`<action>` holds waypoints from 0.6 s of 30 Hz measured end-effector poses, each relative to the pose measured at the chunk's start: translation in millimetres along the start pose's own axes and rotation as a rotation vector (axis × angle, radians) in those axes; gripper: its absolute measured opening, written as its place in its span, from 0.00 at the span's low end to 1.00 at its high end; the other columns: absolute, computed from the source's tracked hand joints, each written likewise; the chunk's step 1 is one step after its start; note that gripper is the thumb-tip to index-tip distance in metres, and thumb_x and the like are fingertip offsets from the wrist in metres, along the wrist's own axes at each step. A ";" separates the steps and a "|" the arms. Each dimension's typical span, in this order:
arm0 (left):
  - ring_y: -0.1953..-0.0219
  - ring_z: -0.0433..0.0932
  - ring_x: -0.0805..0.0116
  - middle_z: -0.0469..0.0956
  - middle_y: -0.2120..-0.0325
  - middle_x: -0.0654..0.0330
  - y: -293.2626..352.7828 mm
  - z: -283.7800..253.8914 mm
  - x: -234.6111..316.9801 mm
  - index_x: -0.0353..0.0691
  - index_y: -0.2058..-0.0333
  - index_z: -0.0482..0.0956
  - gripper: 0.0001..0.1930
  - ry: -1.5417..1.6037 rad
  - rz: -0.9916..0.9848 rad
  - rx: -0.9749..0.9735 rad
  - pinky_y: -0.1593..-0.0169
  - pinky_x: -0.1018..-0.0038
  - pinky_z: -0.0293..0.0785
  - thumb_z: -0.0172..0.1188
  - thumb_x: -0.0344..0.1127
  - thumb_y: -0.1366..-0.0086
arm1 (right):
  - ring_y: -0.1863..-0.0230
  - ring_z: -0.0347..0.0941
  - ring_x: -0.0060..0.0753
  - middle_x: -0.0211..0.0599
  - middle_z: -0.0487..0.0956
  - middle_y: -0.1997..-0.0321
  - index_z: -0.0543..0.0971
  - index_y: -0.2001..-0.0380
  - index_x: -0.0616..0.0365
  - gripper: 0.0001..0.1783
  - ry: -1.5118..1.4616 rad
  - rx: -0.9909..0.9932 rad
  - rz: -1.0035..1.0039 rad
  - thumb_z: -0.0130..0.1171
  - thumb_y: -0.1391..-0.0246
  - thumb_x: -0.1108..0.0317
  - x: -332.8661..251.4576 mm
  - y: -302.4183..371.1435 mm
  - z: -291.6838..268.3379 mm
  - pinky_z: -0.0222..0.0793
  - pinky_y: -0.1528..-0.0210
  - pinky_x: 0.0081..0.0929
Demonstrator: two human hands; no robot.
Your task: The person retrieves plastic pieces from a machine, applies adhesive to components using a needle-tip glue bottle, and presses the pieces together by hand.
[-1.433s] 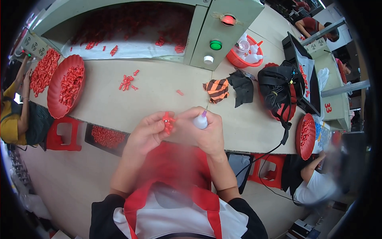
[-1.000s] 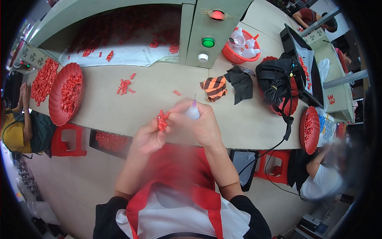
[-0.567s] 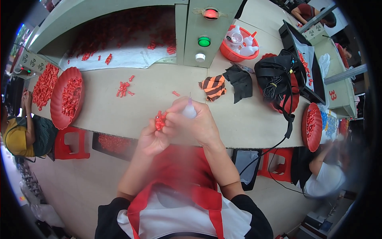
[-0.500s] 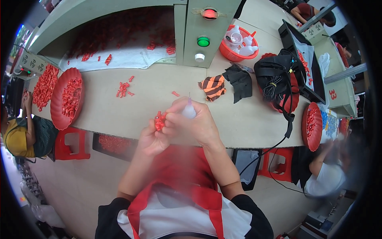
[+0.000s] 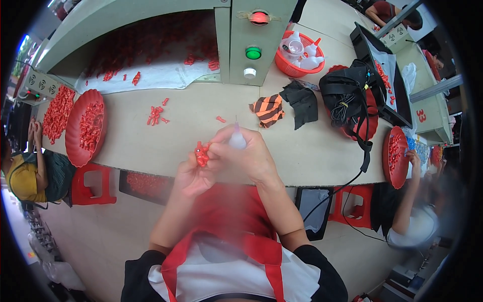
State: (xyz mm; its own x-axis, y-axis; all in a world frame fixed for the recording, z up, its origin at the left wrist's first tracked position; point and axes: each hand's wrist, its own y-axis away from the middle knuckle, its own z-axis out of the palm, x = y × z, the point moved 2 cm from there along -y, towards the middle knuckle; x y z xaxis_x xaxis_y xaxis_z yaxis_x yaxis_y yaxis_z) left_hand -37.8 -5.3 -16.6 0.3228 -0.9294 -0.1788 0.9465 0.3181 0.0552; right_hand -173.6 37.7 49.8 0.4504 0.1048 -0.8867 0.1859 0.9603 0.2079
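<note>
A small red plastic figurine [image 5: 202,155] is pinched between the fingertips of my left hand [image 5: 192,178]. In the crook of my right hand [image 5: 257,157] rests a small whitish squeeze bottle [image 5: 238,140], its thin needle tip pointing up and away from me. The fingertips of the right hand also meet at the figurine's right side; whether they hold a separate little part is too small to tell. Just beyond my hands lies one loose red piece [image 5: 221,119]. A small cluster of red pieces [image 5: 154,115] lies farther left on the table [image 5: 201,103].
A grey-green machine [image 5: 259,40] with red pieces inside stands at the back. Left is a red scalloped tray [image 5: 74,143] of pieces; right are rags [image 5: 302,105], a red basket [image 5: 292,69] of bottles and a black bag [image 5: 347,83] with a cable. Co-workers sit at both sides.
My hands keep nearly the same pose on the figurine and bottle. At the right, a co-worker's hand has reached up to the red tray there. The whole view has shifted very slightly.
</note>
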 end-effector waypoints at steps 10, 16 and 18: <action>0.63 0.68 0.72 0.70 0.63 0.60 -0.7 1.0 -3.8 0.35 0.57 0.71 0.18 -0.059 0.036 0.010 0.67 0.84 0.75 0.60 0.35 0.45 | 0.75 0.73 0.20 0.33 0.77 0.76 0.76 0.73 0.63 0.04 -0.007 0.016 0.001 0.58 0.55 0.75 -1.1 4.1 -2.8 0.69 0.70 0.16; 0.62 0.66 0.74 0.65 0.65 0.65 2.1 6.4 3.5 0.33 0.59 0.67 0.18 -0.063 0.060 0.013 0.66 0.84 0.74 0.59 0.37 0.44 | 0.74 0.71 0.16 0.29 0.76 0.75 0.76 0.73 0.63 0.05 0.061 0.067 -0.073 0.58 0.54 0.72 8.2 -5.3 -11.2 0.66 0.73 0.17; 0.62 0.65 0.75 0.64 0.65 0.66 2.2 7.8 9.3 0.34 0.60 0.66 0.18 -0.056 0.070 0.016 0.65 0.84 0.73 0.59 0.37 0.44 | 0.74 0.71 0.19 0.29 0.76 0.74 0.76 0.73 0.61 0.05 0.281 0.192 -0.163 0.58 0.55 0.71 15.6 -16.4 -25.0 0.66 0.73 0.19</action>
State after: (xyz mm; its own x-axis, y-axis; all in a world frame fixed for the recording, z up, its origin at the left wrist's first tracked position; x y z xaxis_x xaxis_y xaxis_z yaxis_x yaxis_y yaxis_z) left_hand -32.6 -14.7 -10.5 0.3877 -0.9141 -0.1186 0.9213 0.3802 0.0816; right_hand -191.5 30.1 22.2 0.1493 0.0471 -0.9877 0.4076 0.9071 0.1049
